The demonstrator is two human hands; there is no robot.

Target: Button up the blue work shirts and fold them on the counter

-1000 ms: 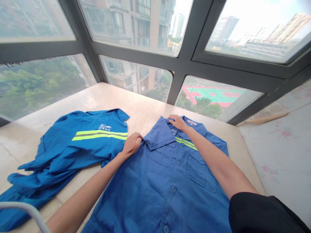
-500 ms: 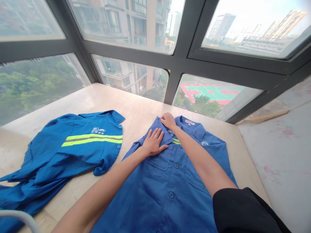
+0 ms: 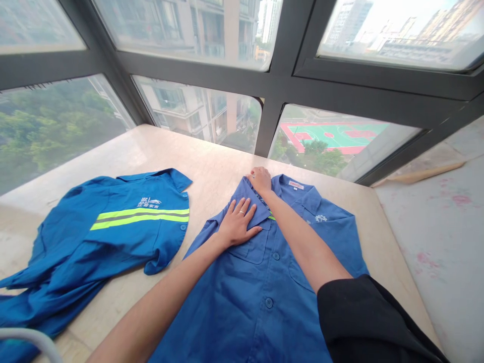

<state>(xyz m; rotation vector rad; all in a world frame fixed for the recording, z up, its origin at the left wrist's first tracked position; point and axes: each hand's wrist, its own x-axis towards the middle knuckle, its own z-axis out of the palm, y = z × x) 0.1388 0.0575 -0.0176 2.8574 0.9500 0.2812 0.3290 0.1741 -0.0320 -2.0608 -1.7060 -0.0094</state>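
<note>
A blue button-up work shirt [image 3: 242, 292] lies spread on the pale sill in front of me, its collar toward the window. My left hand [image 3: 239, 222], with a ring on one finger, rests flat on the left collar flap and chest pocket, fingers spread. At the top of that flap, my right hand [image 3: 260, 180] has its fingers closed on the collar edge. A strip of yellow-green reflective band shows beneath my right wrist. A white label [image 3: 296, 185] sits inside the neck, and a white gear emblem [image 3: 321, 218] marks the right chest.
To the left lies a second blue shirt [image 3: 124, 242], with yellow-green reflective stripes and white lettering. The stone sill [image 3: 212, 151] runs up to grey-framed windows [image 3: 280, 91]. A patterned wall [image 3: 446, 242] stands on the right. A white curved tube [image 3: 34, 335] enters at bottom left.
My right hand has shifted slightly along the collar edge, with its fingers curled lower. My left hand stays flat on the flap. The whole view has tilted a little.
</note>
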